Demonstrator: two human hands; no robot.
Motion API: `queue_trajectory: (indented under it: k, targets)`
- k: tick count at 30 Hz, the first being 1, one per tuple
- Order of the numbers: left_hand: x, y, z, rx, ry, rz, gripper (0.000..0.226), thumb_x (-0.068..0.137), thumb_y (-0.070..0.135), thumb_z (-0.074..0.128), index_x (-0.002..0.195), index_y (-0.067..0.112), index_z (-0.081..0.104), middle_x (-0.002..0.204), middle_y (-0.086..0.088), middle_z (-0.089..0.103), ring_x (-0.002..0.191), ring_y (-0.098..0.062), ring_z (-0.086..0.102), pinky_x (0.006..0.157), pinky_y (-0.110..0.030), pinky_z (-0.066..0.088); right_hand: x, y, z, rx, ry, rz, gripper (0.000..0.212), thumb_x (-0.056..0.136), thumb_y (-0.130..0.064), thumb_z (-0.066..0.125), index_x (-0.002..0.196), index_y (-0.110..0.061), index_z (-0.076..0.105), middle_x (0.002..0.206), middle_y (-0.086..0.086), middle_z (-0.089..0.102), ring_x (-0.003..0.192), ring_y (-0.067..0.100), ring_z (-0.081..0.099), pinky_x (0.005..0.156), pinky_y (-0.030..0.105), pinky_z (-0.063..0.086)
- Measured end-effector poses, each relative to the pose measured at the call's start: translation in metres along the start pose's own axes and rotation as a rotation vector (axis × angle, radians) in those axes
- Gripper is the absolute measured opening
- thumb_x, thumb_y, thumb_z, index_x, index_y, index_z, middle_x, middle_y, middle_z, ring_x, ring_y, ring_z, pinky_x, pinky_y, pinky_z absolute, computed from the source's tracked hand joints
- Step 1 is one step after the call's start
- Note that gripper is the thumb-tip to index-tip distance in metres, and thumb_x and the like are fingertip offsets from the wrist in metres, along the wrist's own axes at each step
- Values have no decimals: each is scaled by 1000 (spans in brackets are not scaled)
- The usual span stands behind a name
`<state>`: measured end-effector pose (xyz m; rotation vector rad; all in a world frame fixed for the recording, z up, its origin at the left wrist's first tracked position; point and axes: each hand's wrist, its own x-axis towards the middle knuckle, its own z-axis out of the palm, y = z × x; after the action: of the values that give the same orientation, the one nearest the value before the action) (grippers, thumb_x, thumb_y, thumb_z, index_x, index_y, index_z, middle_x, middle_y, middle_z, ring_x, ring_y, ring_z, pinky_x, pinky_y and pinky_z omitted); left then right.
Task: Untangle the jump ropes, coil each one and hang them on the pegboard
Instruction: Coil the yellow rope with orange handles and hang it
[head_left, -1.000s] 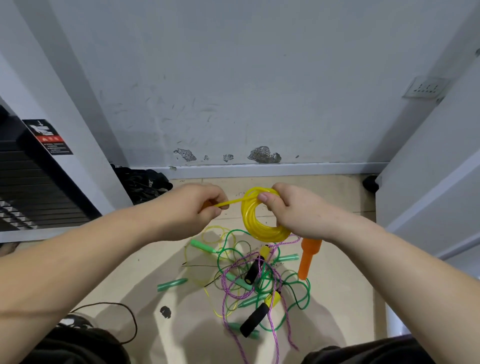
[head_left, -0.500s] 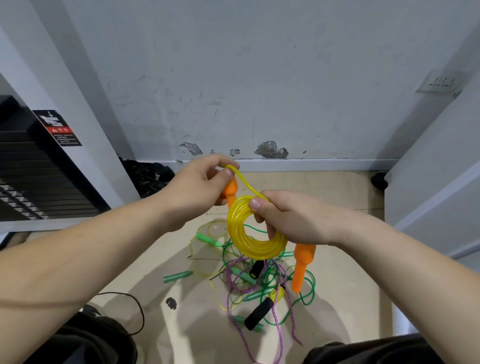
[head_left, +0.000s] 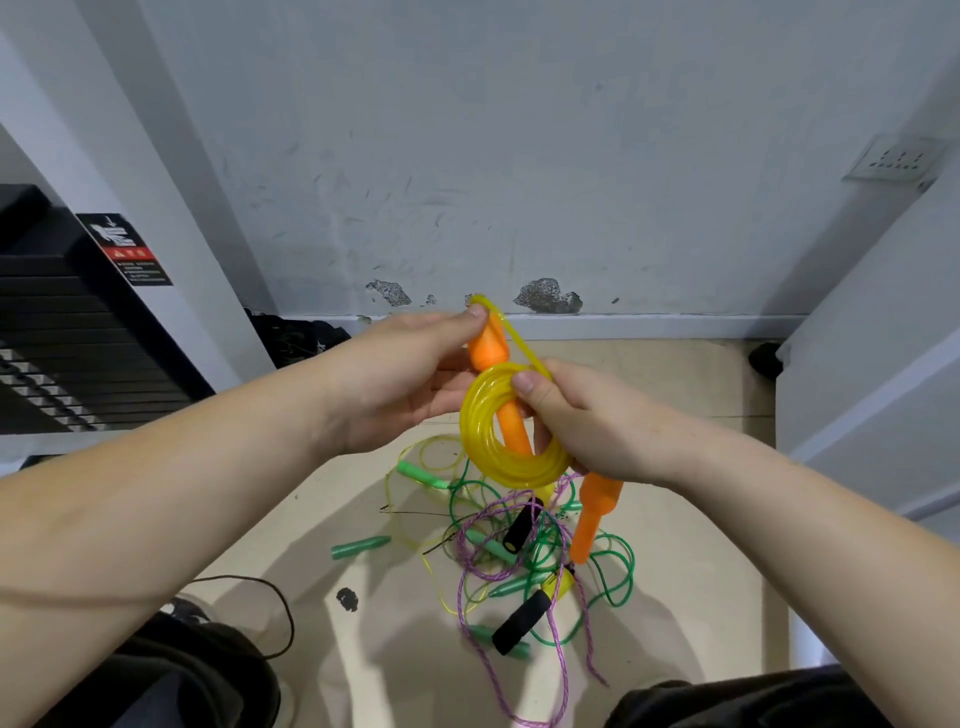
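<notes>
A yellow jump rope (head_left: 501, 457) is wound into a tight coil in front of me. My right hand (head_left: 587, 415) pinches the coil at its top. My left hand (head_left: 410, 374) grips one orange handle (head_left: 511, 415), which passes through the coil's middle, with the rope's free end looping over my fingertip. The second orange handle (head_left: 592, 519) hangs below my right hand. On the floor lies a tangle of green (head_left: 613, 566), purple (head_left: 519, 670) and thin yellow ropes (head_left: 431, 457), with green handles (head_left: 361, 546) and black foam handles (head_left: 519, 621). No pegboard is in view.
A scuffed white wall (head_left: 519, 156) with a baseboard stands close ahead. A black weight stack (head_left: 62, 338) with a warning label is at the left, white panels at the right. A thin black cable (head_left: 249, 587) runs near my knees.
My left hand rose and brought the orange handle up through the coil, and the rope's tail now loops over its top. The coil turned more upright in my right hand.
</notes>
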<state>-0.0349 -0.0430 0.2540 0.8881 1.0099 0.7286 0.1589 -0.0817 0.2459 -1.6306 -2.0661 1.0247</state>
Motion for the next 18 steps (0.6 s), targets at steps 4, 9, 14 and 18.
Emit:
queue_trajectory:
  k: [4,9,14,18]
  targets:
    - [0,-5,1,-107,-146,-95,39,102,18,53,133,-5,62,129,-23,69,124,-30,65,104,-37,54,2,7,-3,248,89,27,39,108,-47,35,90,-17,55,75,6,65,52,17,53,51,34,49]
    - [2,-11,2,-2,-177,-218,48,103,41,53,136,7,62,132,-19,69,126,-38,64,105,-54,52,1,3,-1,289,81,10,38,108,-46,35,90,-18,55,74,5,62,52,14,52,50,32,48]
    - [1,-8,3,39,-176,-155,44,102,26,60,140,4,56,117,-17,70,107,-33,66,92,-45,60,-3,-3,-2,193,29,-53,36,108,-44,35,91,-20,55,63,-11,58,54,17,54,53,35,52]
    - [1,-5,2,136,-44,-79,28,103,26,62,127,12,64,103,-14,76,88,-22,74,73,-38,65,-1,-4,-1,107,-3,2,40,107,-49,33,93,-19,54,75,-2,65,56,16,57,57,36,55]
